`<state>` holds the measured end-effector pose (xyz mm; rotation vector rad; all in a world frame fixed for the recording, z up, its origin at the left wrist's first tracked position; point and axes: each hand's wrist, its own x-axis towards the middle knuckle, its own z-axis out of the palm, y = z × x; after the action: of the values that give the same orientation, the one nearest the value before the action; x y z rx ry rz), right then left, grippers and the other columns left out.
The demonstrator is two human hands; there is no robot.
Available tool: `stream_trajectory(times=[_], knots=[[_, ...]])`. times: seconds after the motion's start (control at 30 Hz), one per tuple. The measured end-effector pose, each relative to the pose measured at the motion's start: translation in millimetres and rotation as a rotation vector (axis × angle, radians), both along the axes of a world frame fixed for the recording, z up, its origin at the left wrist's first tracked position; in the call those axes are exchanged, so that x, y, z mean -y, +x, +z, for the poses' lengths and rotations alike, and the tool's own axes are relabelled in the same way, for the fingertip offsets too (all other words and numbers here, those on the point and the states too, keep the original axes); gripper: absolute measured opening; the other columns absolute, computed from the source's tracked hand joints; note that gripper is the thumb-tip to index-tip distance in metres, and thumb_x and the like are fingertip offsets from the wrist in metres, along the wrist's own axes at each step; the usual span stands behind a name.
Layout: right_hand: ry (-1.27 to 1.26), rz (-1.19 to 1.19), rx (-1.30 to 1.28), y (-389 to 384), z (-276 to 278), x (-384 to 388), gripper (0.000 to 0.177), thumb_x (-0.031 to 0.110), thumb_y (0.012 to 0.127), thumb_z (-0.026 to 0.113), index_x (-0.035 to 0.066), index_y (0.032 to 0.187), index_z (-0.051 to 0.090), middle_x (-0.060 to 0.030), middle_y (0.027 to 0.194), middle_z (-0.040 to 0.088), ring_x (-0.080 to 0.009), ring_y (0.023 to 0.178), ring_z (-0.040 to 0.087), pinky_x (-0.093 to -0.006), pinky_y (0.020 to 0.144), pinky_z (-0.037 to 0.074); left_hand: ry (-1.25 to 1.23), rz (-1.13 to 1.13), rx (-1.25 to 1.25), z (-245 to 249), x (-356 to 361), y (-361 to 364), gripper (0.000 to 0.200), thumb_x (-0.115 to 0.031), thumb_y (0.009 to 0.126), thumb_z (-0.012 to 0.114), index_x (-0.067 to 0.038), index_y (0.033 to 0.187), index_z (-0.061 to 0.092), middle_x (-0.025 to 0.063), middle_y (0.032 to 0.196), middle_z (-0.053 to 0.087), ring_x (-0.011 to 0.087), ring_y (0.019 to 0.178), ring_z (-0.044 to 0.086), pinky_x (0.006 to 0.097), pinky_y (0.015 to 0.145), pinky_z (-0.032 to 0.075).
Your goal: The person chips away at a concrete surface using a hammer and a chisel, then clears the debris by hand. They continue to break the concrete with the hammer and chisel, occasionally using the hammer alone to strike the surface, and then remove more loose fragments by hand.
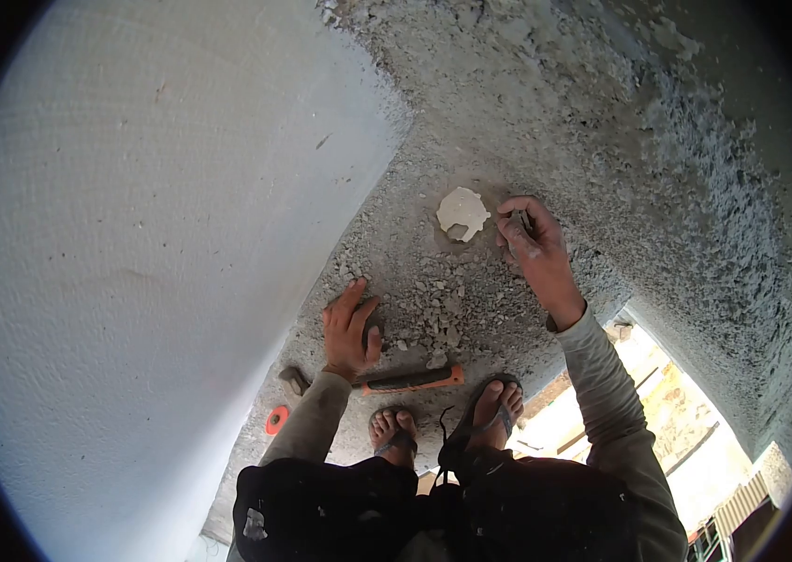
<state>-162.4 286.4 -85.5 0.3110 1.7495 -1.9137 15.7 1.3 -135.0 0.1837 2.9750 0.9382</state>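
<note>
My left hand point(350, 330) rests on the grey, rubble-strewn floor with its fingers spread and nothing in them. To the upper right, my right hand point(534, 245) is beside a whitish round patch point(462, 214) in the floor, its fingers curled around a small grey piece point(521, 221) that is hard to make out. A small grey lump lies at the lower edge of the patch. Loose grey rubble point(445, 314) is scattered between my two hands. Just below my left hand lies an orange and black tool handle point(415, 379).
A smooth pale wall point(162, 234) rises on the left, a rough grey wall point(696, 234) on the right. Near my feet are a red disc point(276, 420) and a small block point(294, 380). At lower right, an open edge point(686, 421) shows bright ground far below.
</note>
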Motion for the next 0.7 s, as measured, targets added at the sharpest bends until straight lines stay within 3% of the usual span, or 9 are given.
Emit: stream_trajectory(times=[0.2, 0.43, 0.7], knots=[[0.195, 0.142, -0.222, -9.2, -3.0, 2.9, 0.017, 0.006, 0.093, 0.062, 0.004, 0.109, 0.056, 0.0012, 0.083, 0.055, -0.006, 0.067, 0.044, -0.0232, 0.059, 0.04, 0.006, 0.002, 0.01, 1.1, 0.2, 0.1, 0.037, -0.027, 0.091, 0.046, -0.009, 0.119, 0.062, 0.0144, 0.145, 0.047, 0.0332, 0.132, 0.047, 0.0469, 0.1, 0.037], [0.266, 0.178, -0.207, -14.8, -7.1, -0.8, 0.022, 0.005, 0.093, 0.061, 0.004, 0.114, 0.057, 0.0003, 0.086, 0.055, -0.0069, 0.067, 0.044, -0.0238, 0.06, 0.04, 0.009, 0.003, 0.008, -0.3, 0.6, 0.8, 0.038, -0.028, 0.092, 0.046, -0.008, 0.12, 0.062, 0.0143, 0.145, 0.047, 0.033, 0.132, 0.047, 0.0465, 0.099, 0.037], [-0.027, 0.082, -0.148, -13.8, -9.0, 5.2, 0.02, 0.011, 0.098, 0.057, 0.004, 0.116, 0.056, 0.0007, 0.091, 0.054, -0.0063, 0.073, 0.047, -0.0222, 0.064, 0.042, 0.003, 0.002, -0.001, -1.3, 0.3, 0.7, 0.038, -0.028, 0.092, 0.046, -0.009, 0.12, 0.062, 0.0141, 0.145, 0.047, 0.033, 0.132, 0.047, 0.0469, 0.099, 0.037]])
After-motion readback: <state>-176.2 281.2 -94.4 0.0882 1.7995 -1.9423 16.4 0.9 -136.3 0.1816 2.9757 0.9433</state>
